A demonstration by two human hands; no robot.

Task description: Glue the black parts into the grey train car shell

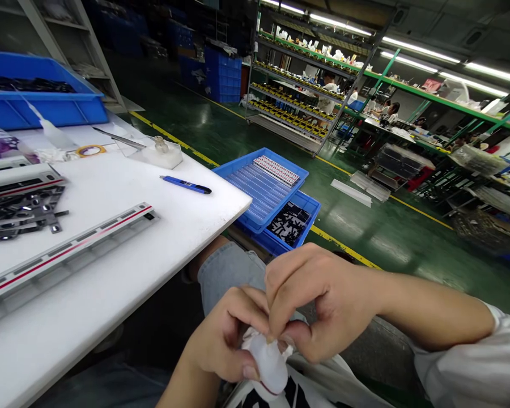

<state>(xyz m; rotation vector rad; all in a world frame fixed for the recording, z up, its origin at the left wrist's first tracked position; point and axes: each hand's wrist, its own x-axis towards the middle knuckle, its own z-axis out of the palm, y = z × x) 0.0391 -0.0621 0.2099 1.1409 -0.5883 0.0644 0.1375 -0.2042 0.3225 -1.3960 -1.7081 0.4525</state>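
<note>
"How are the hands set?"

"The left hand (227, 343) comes up from below, curled around a white rounded piece (271, 365), its thumb pressed against the side. The right hand (323, 300) reaches in from the right, wrist bent, knuckles up, thumb and forefinger pinched together at the piece's upper end."

"What's between those fingertips?"

"Can't tell; they hide it. Crumpled white material (250, 338) bunches around that end, against both hands."

"Where is the piece?"

"In front of the white shirt (335, 377), below the edge of the white table (123, 175), off its surface."

"Arms?"

"The right forearm runs nearly level from a pale sleeve; the left forearm slants up from the bottom."

"Any writing?"

"Dark marks on the shirt, partly covered, so unreadable. The blue pen-like tool (186, 184) has a small marking, too small to read. No brand I can make out."

"And nearby?"

"On the table, 1 long white strip with a red line (68, 252), dark metal parts (25, 215), a yellow tape roll (90, 151) and a white bottle with a thin nozzle (55, 135). Beyond the table's corner, 2 blue trays: the upper (242, 218) holds clear and white strips, the lower (309, 225) dark pieces."
</note>
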